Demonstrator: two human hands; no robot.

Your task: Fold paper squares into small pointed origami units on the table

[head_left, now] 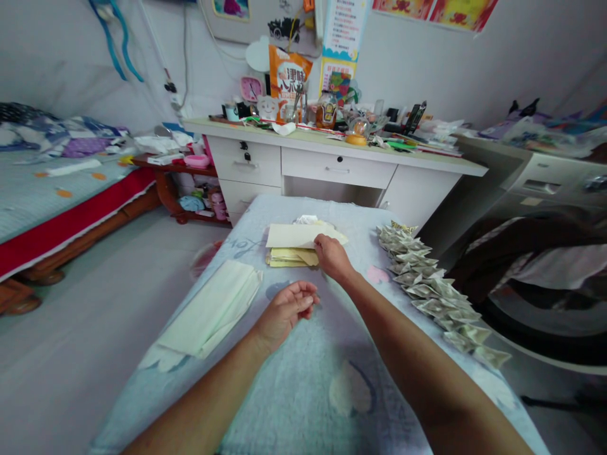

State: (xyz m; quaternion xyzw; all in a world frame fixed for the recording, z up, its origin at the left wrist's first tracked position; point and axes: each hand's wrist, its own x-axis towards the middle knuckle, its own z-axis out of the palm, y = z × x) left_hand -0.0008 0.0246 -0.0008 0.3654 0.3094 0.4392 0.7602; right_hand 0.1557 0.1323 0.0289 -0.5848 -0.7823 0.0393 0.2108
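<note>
Pinches a flat, smooth cream sheet of paper (290,236) by its right end in the right hand (331,254), over a yellow paper stack (288,258) with layered edges, toward the far end of a soft blue cloth (294,404); cannot tell whether touching the stack. Reaches forward with the right arm, knuckles up. Holds the left hand (290,309) nearer, palm inward, fingers loosely bent, half open. Has limp, folded pale green sheets (208,309) at left, a slanting row of pointed grey paper pieces (424,287) at right. Faces a white desk (308,165) beyond.
</note>
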